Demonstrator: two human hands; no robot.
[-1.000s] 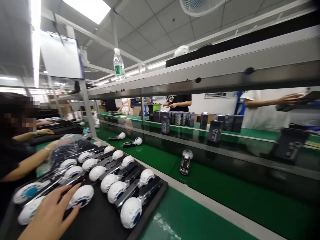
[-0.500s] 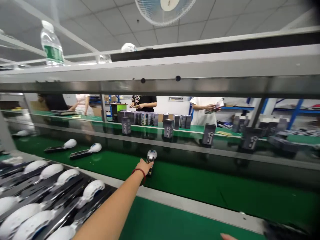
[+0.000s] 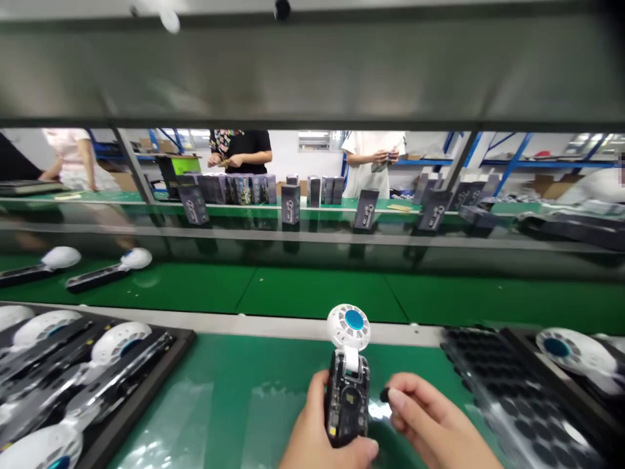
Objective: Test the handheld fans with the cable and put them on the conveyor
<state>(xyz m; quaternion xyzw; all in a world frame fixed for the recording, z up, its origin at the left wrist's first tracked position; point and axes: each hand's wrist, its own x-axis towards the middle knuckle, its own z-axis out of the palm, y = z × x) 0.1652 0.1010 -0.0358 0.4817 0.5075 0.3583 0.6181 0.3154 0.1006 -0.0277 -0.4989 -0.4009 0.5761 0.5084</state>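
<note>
Head cam: left hand [image 3: 316, 430] has its fingers wrapped round a white-headed handheld fan [image 3: 347, 397], right hand [image 3: 432, 417] has fingertips pinched on a little black piece [image 3: 385, 395] beside it.

Above the table [image 3: 224, 391], the left grip [image 3: 312, 423] holds a fan [image 3: 348, 391], and the right grip [image 3: 434, 417], with a disc [image 3: 385, 395], is just right of it. On the table, a tray [image 3: 155, 381] of fans [image 3: 122, 342] lies left and a sheet [image 3: 532, 404] of discs right. Behind them, past a rail [image 3: 273, 326], two fans [image 3: 107, 271] lie left on a belt [image 3: 317, 286], with boxes [image 3: 290, 205] standing farther back.
</note>
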